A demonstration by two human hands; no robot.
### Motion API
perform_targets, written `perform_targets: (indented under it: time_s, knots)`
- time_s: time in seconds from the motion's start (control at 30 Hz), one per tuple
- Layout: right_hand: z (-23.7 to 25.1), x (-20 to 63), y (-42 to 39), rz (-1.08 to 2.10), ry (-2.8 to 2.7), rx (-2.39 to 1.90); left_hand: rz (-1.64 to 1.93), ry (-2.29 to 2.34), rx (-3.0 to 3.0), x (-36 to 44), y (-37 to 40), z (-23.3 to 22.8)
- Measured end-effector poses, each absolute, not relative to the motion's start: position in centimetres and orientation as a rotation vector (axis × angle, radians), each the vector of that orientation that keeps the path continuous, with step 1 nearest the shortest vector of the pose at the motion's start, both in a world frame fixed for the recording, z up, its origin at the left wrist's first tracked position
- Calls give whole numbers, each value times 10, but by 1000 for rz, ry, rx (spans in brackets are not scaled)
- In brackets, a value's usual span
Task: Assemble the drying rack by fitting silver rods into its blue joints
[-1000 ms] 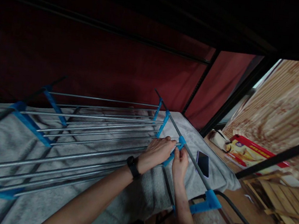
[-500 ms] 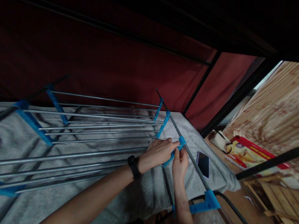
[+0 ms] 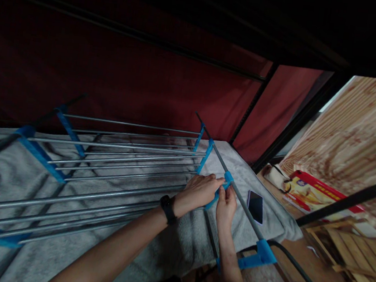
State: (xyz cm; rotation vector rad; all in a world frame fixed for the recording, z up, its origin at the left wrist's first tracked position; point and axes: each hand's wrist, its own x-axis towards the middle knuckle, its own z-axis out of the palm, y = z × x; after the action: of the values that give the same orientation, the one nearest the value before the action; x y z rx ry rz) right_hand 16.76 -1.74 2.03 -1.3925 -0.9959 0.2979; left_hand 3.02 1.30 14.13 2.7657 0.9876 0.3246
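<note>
Gripping blue clip (image 3: 227, 179), both hands seemingly curled

Left hand (image 3: 199, 190) slightly nearer blue connector (image 3: 227, 179)

Under your hands, the drying rack's (image 3: 119, 164) rods are smooth, shiny metal; its blue connector (image 3: 227, 179) is matt plastic; the grey blanket (image 3: 175, 244) beneath looks soft cloth.

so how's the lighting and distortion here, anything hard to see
Head view: dim overall, the top fades to near black, while the wooden panel at right is brightest. Wide-angle bending curves the drying rack rails. Both hands, left hand and right hand, on the blue connector stay readable.
</note>
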Motion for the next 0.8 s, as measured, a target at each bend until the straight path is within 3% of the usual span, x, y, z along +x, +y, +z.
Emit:
perform_targets:
  time_s: [0.4,0.53,0.7,0.8]
  knots:
    - [25,162,-21,327,-984,-1387,342,1003,2804,34,14,137]
    - [24,164,-22,382,-949,-1303,598,891,2958,30,4,134]
    - [18,170,-23,448,-892,-1285,679,588,3135,-1,-25,100]
    - [19,169,-25,447,-896,-1292,547,780,3056,-19,-29,69]
